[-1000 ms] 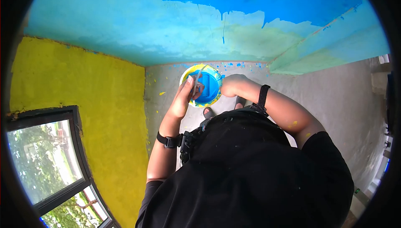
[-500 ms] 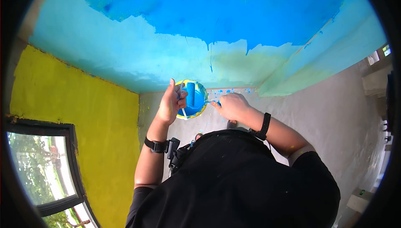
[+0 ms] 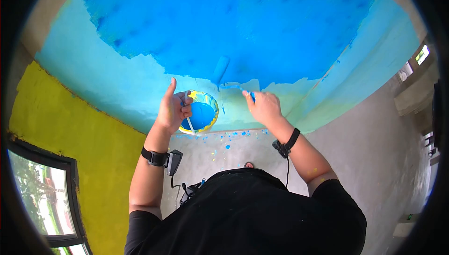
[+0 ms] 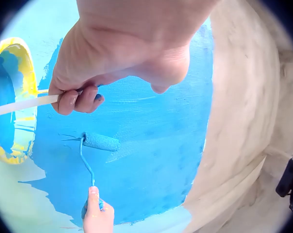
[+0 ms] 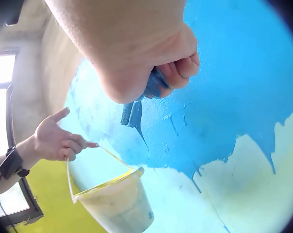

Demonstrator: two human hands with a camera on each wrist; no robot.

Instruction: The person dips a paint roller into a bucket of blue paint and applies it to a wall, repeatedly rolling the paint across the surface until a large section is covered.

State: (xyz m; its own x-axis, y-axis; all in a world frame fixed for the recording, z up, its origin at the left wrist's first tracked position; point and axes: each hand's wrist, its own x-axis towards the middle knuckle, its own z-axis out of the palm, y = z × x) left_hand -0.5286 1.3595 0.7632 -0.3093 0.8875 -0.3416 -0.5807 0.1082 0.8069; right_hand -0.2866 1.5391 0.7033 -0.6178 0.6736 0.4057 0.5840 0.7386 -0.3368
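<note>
My right hand (image 3: 265, 110) grips the blue handle of a paint roller (image 3: 220, 70). Its sleeve lies over the blue-painted wall (image 3: 234, 26), close to the lower edge of the fresh paint. A thin string of blue paint trails down from the roller in the right wrist view. My left hand (image 3: 173, 111) holds a paint bucket (image 5: 119, 204) by its white handle (image 4: 27, 104), with curled fingers and the thumb sticking up. Blue paint fills the lower part of the bucket, and yellow and blue smears coat its rim. In the left wrist view, the roller's bent wire frame shows below the left hand.
Pale turquoise wall (image 3: 126, 84) borders the blue area, with drips along its ragged edge. A yellow wall (image 3: 103, 171) with a dark-framed window (image 3: 44, 194) stands at the left. Blue spatters dot the grey floor (image 3: 224, 150) near the wall's foot.
The roller has come up out of the bucket and over to the wall, carried by my right hand. The bucket and left hand have shifted left in view, and more wall shows.
</note>
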